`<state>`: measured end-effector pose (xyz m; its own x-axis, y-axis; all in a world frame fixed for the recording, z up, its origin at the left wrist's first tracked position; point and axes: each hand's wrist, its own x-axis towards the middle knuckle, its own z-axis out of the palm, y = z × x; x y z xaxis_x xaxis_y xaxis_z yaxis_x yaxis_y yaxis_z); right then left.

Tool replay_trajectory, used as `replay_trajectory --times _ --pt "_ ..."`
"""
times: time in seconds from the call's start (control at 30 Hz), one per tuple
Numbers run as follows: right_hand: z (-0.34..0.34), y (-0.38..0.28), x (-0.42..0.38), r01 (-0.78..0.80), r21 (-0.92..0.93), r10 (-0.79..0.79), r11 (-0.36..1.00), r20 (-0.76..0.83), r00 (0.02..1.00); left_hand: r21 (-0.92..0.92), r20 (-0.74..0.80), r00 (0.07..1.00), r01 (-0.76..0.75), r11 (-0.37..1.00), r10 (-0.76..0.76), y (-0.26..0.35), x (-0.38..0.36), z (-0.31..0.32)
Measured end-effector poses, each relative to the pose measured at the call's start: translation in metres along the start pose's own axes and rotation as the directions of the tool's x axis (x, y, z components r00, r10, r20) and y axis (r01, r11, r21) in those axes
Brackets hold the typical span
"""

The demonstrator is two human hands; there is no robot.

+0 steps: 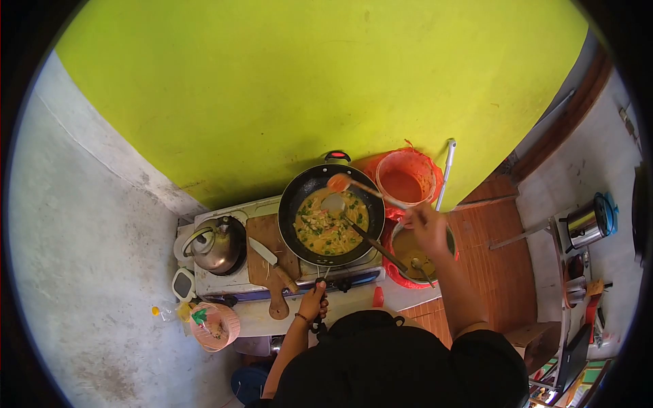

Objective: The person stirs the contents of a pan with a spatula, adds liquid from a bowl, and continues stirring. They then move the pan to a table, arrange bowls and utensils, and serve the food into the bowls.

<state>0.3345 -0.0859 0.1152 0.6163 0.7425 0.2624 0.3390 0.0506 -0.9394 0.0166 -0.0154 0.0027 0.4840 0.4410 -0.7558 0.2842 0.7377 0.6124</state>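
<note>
A black wok (288, 234) sits on the stove, holding a yellowish, soupy mix with chopped greens (326, 234). My left hand (313, 301) is closed around the wok's handle at the front edge. My right hand (427, 228) is closed on the handle of a ladle (339, 182). Its bowl, filled with something orange-red, hangs over the wok's upper right part. Resting in the wok is a metal turner (333, 202), its long dark handle leaning over the right rim. To the right of the wok stands a tub of red sauce (400, 187).
Below the sauce tub is a pot of yellowish liquid (411, 248) with a spoon in it. On the left are a kettle (221, 248), a wooden board (266, 234) and a knife (262, 251). A pink basket (228, 325) stands at lower left. Behind the stove rises a green wall (320, 81).
</note>
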Motion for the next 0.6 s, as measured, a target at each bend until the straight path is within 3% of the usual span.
replay_trajectory --times 0.1,0.2,0.5,0.6 --pt "0.018 -0.009 -0.019 0.367 -0.358 -0.309 0.858 0.211 0.927 0.011 -0.001 1.000 -0.013 1.000 0.013 0.001 -0.001 0.001" --pt "0.023 0.000 -0.024 0.438 -0.390 -0.351 0.810 0.275 0.895 0.002 0.002 1.000 -0.013 1.000 0.013 0.001 -0.001 0.001" --pt "0.015 0.000 -0.029 0.397 -0.372 -0.355 0.839 0.178 0.918 -0.007 -0.004 1.000 -0.004 1.000 0.004 0.002 0.000 0.002" --pt "0.015 0.011 -0.034 0.189 -0.280 -0.158 0.941 0.130 0.979 -0.003 -0.002 1.000 -0.004 1.000 0.004 0.001 -0.001 0.002"
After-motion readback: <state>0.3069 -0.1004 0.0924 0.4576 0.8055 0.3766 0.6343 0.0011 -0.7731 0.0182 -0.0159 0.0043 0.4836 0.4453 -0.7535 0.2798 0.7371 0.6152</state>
